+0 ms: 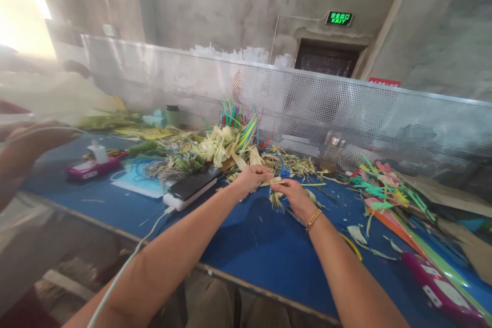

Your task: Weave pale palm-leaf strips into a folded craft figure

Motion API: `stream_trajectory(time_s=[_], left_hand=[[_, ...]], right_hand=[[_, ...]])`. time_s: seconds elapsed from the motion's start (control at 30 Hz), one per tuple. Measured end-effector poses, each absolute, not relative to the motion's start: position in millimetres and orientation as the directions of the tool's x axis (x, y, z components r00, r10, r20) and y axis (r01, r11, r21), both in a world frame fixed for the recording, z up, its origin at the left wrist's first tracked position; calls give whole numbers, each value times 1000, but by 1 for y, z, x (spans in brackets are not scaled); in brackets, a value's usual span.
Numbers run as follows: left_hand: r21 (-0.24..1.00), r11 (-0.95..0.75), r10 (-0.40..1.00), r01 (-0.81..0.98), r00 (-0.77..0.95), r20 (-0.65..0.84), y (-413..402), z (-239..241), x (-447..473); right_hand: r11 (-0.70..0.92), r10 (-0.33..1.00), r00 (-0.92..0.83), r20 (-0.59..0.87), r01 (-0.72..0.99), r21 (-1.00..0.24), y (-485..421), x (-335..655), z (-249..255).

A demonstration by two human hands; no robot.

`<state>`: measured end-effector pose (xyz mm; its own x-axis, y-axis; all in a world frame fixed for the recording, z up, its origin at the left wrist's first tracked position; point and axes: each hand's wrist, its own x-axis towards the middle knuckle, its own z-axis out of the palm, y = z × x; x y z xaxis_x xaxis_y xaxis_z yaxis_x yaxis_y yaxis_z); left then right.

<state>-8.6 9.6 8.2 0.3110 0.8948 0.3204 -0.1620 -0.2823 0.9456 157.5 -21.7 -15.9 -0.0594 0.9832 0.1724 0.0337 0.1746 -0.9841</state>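
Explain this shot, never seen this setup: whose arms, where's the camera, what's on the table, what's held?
No robot here: these are a person's bare hands, seen from one camera worn on their head, looking forward and down. The left hand and right hand meet over a blue table, fingertips seeming to pinch a small pale strip. Around them lie pale, leafy scraps, a dark slab on a white block, colorful strips and a purple device. A perforated panel stands behind. The blurred arm at far left belongs to someone else.
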Motion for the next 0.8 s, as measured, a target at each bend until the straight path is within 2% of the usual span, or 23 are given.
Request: stream_trajectory(time_s=[0.1, 0.5, 0.8], left_hand=[[938, -304, 906, -165, 254, 338, 10, 9, -8], [985, -136, 945, -110, 284, 163, 5, 12, -10], [986, -57, 954, -155, 283, 100, 12, 7, -9]], right_hand=[[161, 986, -57, 159, 33, -986, -24, 156, -15], [137, 990, -24, 137, 10, -990, -17, 159, -19], [133, 991, 44, 128, -128, -983, -19, 160, -12]])
